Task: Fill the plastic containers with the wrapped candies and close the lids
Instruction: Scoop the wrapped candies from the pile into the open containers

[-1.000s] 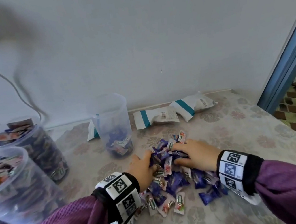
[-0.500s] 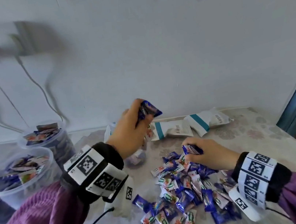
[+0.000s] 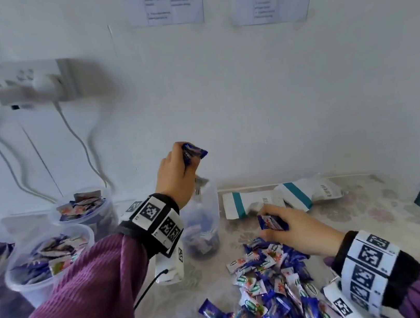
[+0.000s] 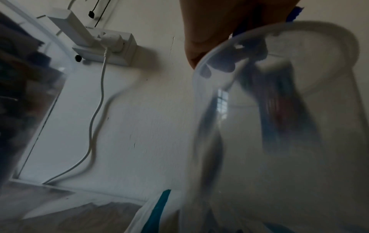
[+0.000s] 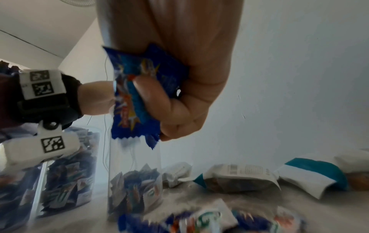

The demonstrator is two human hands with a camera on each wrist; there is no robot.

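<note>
Head view: the left hand [image 3: 176,174] is hovering over the clear container [image 3: 199,223], fingers curling round blue candies [image 3: 193,153]; the right hand [image 3: 295,225] is gripping one candy [image 3: 272,222] just above the candy pile [image 3: 271,285] on the table [image 3: 375,215].
Left wrist view: fingers [image 4: 209,39] are closing on a blue wrapper (mostly hidden) above the container's rim [image 4: 219,47].
Right wrist view: thumb and fingers [image 5: 151,93] are pinching a blue wrapper [image 5: 135,100]; the container [image 5: 133,189] is standing partly filled behind.

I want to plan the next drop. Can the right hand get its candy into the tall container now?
Probably not directly: the left hand holds candies over the tall container, covering its mouth, while the right hand grips a candy beside it.
</note>
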